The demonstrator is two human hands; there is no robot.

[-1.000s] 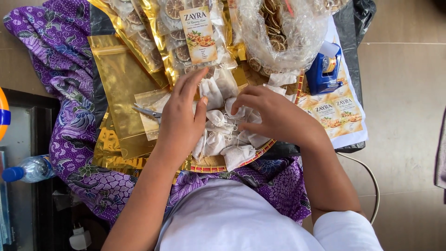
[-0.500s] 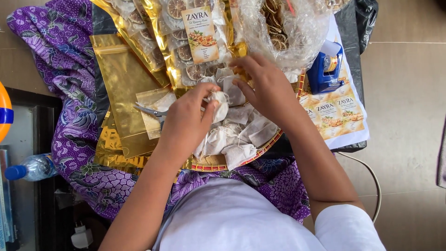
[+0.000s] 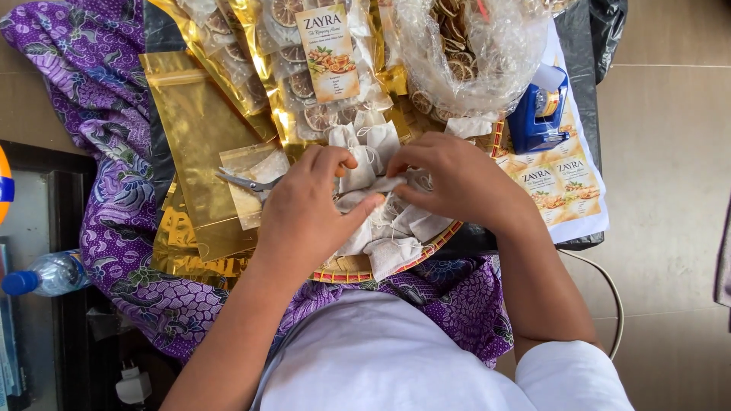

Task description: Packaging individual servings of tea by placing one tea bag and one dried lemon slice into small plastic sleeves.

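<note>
White cloth pouches [image 3: 381, 228] on woven tray [image 3: 358, 270], both hands in.
Left hand [image 3: 308, 213] and right hand [image 3: 449, 179] fingers curled, pinching one small pouch [image 3: 364, 169] between them.

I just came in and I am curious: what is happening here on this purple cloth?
A person sits over a woven tray heaped with small white drawstring pouches. Both hands work one pouch at the middle of the heap: the left hand pinches it from the left, the right hand from the right. Beside the tray lie gold foil bags, small scissors, a clear bag of dried citrus slices and a blue tape dispenser.
</note>
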